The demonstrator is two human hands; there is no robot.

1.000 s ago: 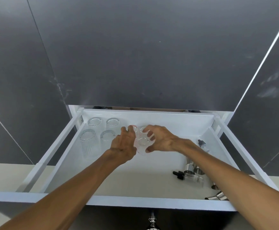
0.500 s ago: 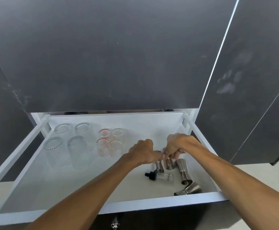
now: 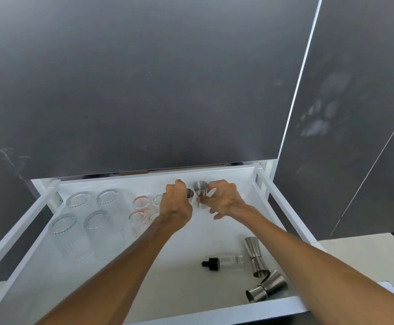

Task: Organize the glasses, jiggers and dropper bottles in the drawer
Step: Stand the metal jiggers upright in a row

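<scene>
Drawer front edge (image 3: pixel 214 311) runs across the bottom of the view, white drawer pulled fully out, both bare forearms reaching in over it.

Nearest items, front right corner: one steel jigger lying on its side (image 3: pixel 265 290) just behind the front edge, a second jigger (image 3: pixel 255 260) standing tilted right behind it, the two touching or nearly so. Just left of that one, a clear dropper bottle (image 3: pixel 224 263) lies flat, black cap pointing left, barcode label on the body.

Left half, mid-depth to back: four ribbed tumblers (image 3: pixel 68 235) upside down in a two-by-two block. Right of them, small clear glasses with red print (image 3: pixel 139 215), also in a tight cluster, partly hidden by the left wrist; exact count unclear.

Back centre, near the rear wall: left hand (image 3: pixel 176 204) is curled around a small steel jigger (image 3: pixel 189 194), only its rim and upper wall showing past the fingers. Right hand (image 3: pixel 224 200) pinches a second, taller upright jigger (image 3: pixel 200 192) between thumb and forefingers, remaining fingers spread loosely. The two held jiggers sit side by side, just about touching. Cannot tell whether either base is on the drawer floor.

Beyond the drawer: dark grey cabinet panels (image 3: pixel 144 78) with smudges on the right one.
</scene>
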